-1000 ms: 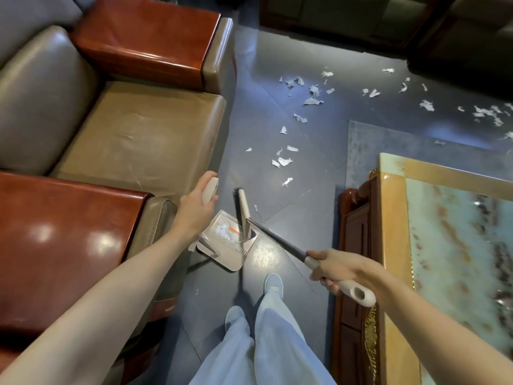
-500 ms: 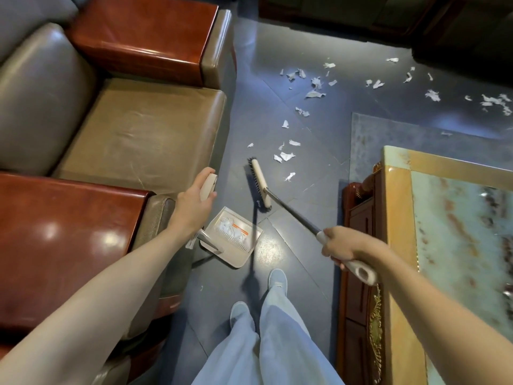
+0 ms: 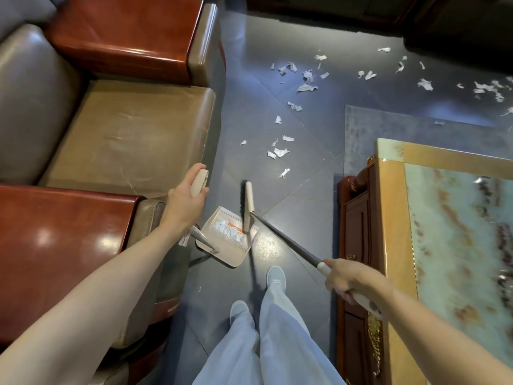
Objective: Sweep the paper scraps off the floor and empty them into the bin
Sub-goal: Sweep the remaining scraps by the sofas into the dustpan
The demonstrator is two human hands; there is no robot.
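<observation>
Few scraps (image 3: 225, 229) lie in your pan (image 3: 236, 259), mid-frame | most are spread over the floor (image 3: 305, 195), upper right | left hand (image 3: 183, 201) curls round the pan's handle, right hand (image 3: 349, 282) round the broom (image 3: 286, 240), head at pan mouth | bin unseen, emptying not yet done

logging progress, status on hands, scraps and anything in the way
Left hand grips dustpan handle, right hand grips broom. Some scraps in dustpan, many on floor ahead. Table close at right.
</observation>
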